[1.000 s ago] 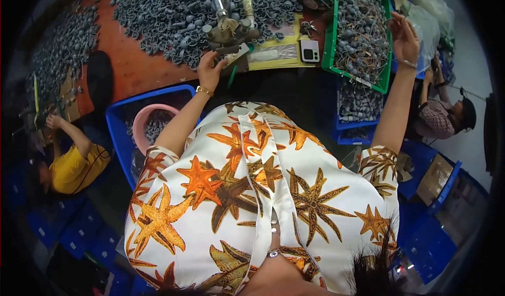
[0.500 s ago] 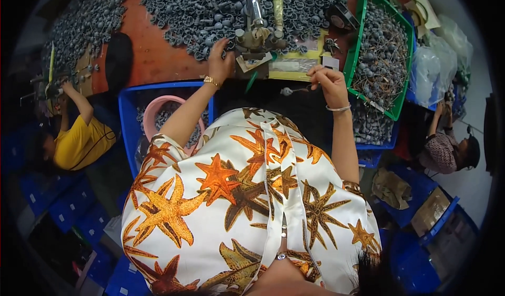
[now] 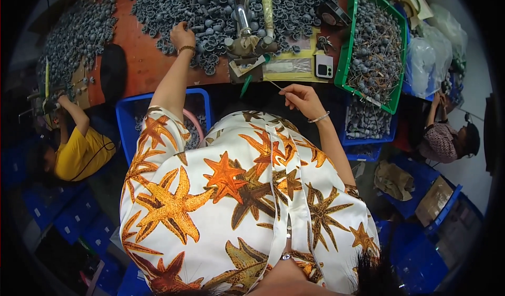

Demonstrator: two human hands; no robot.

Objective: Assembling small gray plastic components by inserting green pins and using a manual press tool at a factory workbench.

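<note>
Out at the front left of the pile of grey plastic parts [image 3: 210, 12], my left hand [image 3: 182, 37] has its fingers curled together; what they hold, if anything, is hidden. My right hand [image 3: 305, 100] is in front of the table edge, thumb and fingers pinching a thin stick [image 3: 276, 85] whose tip points up and left. Between the two hands stands a small hand press with a chrome column [image 3: 241, 6] and a pale wrapped lever [image 3: 267, 12]. A green strip [image 3: 245, 86] hangs at its base.
A green crate [image 3: 344, 59] of grey balls on thin stems stands right, above a blue bin [image 3: 392, 130] of grey parts. A white phone [image 3: 323, 66] and a tape roll [image 3: 332, 14] lie nearby. Another blue bin [image 3: 122, 122] holds a pink basket [image 3: 194, 122]. Co-workers sit on both sides.
My left hand has moved away from the press, leftward and farther out onto the pile's edge. My right hand has shifted down and left; the grey ball seen hanging by it no longer shows.
</note>
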